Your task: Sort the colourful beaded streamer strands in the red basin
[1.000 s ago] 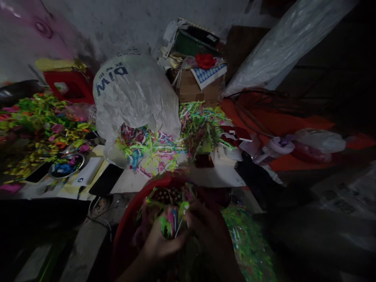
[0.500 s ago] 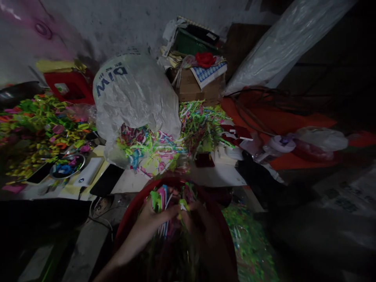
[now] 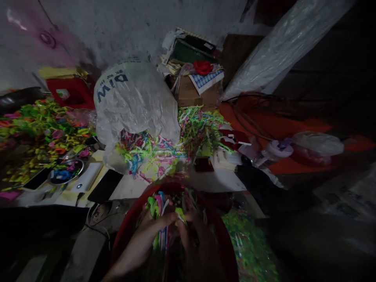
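Both my hands are low in the middle, over a red basin (image 3: 129,223). My left hand (image 3: 147,231) is closed around a bunch of coloured strips (image 3: 160,211), green, pink and blue, standing upright in its grip. My right hand (image 3: 192,231) is next to it with fingers pinched on a green strip (image 3: 179,214) at the bunch. The basin holds more coloured pieces, dim and hard to make out.
A crumpled white plastic sack (image 3: 132,102) lies over a heap of coloured strips (image 3: 164,147). More strips (image 3: 38,125) spread at left by a small metal bowl (image 3: 65,171), two phones (image 3: 105,185) and a white box. A cardboard box (image 3: 190,92) and wrapped roll (image 3: 282,47) stand behind.
My left hand has turned and risen with the bunch, which now stands upright. My right hand has closed in on it. The view has tilted down slightly.
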Motion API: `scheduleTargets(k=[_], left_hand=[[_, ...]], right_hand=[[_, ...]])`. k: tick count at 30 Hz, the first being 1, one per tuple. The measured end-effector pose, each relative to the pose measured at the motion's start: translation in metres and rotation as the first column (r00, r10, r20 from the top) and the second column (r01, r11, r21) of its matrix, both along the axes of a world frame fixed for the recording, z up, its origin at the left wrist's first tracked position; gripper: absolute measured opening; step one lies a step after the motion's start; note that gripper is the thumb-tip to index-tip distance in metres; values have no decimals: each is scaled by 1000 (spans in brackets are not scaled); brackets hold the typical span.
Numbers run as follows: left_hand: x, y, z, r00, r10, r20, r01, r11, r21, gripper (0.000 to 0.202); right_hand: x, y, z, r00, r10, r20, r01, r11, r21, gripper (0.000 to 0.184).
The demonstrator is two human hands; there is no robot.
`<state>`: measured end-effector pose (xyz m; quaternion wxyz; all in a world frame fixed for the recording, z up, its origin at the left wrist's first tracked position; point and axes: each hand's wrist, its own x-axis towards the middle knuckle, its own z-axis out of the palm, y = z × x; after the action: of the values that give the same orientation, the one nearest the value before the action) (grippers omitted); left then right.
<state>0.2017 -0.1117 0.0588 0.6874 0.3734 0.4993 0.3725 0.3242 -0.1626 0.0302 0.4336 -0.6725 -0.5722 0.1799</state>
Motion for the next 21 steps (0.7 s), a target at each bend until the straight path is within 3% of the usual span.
scheduleTargets(k=[4, 7, 11, 14, 17, 21], left_hand=[[-4, -1, 2, 992, 25, 123, -17, 998, -62, 43], [-6, -3, 4, 964, 14, 265, 23, 991, -134, 40], [-5, -6, 2, 912, 6, 410, 116, 955, -272, 19], [-2, -6, -1, 873, 14, 487, 167, 931, -326, 14], [1, -6, -3, 866, 27, 499, 162, 929, -332, 17], [2, -7, -1, 888, 12, 459, 165, 924, -345, 23]], right_hand=[[-7, -2, 8, 998, -54, 29, 51, 993, 105, 14], [-7, -1, 12, 999, -28, 28, 23, 985, 169, 12], [-4, 2, 13, 996, 81, 33, -86, 972, 216, 12], [-3, 4, 13, 994, 84, 64, -98, 960, 264, 10], [-3, 3, 11, 995, 57, 83, -79, 956, 283, 9], [-2, 2, 7, 990, 130, 62, -141, 958, 251, 10]])
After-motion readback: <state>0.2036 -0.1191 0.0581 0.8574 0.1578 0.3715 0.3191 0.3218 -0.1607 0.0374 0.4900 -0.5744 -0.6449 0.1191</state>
